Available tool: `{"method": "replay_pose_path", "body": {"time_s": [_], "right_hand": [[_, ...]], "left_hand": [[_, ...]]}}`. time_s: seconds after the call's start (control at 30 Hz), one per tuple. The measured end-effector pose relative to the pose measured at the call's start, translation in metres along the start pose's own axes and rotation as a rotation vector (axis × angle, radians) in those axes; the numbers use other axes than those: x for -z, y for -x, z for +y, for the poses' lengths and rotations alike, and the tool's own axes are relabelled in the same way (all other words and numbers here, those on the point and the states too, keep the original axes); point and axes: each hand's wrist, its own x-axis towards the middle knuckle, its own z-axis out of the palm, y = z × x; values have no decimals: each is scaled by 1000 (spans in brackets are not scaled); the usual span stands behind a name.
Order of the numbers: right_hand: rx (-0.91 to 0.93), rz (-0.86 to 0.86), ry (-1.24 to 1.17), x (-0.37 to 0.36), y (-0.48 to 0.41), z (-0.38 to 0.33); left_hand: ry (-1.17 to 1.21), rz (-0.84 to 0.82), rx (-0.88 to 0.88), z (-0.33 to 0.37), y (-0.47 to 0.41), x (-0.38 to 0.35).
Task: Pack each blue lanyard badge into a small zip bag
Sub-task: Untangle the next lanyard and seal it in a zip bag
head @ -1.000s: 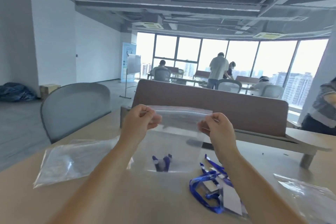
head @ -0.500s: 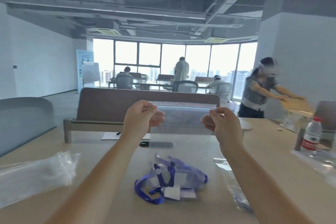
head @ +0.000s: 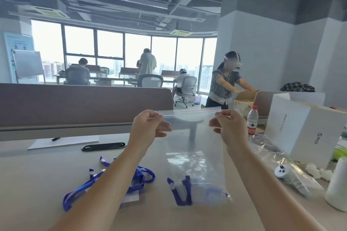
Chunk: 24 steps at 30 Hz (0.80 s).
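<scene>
You are pinching the top corners of the clear plastic zip bag with the red seal line between curled thumb and fingers, left hand at the bag's 9 o'clock corner and right hand at its 3 o'clock corner, and you are stretching the strip taut and level between them. That hold is staying as it was a second ago. What is changing is the place: you are carrying the bag toward 3 o'clock, so the loose blue fabric lanyard badges on the pale wooden table, lying at the bag's 4 o'clock before, are now lying at its 8 o'clock, partly behind your left forearm. The blue lanyard badge inside is sitting at the bag's bottom, which seems to be touching the table. This badge is looking packed, though I cannot tell whether the zip is fully closed, and the loose badges are waiting.
</scene>
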Motion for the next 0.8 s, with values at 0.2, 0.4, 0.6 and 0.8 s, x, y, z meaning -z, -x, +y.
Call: {"method": "replay_pose_path", "body": {"time_s": [0.2,0.4,0.6,0.8], "right_hand": [[-106,6,85,-8,-58,60],[-203,-72,222,-36,-106,146],[-252,-139,355,-53,-115,200],[-240,-224,458,-54,-111,220]], "left_hand": [[-49,23,94,-63,-46,-28],[-208,-43,231,-133,-83,-35],[-507,-126,257,-175,-95,-39],[-657,-231,247,-192,-98,-36]]}}
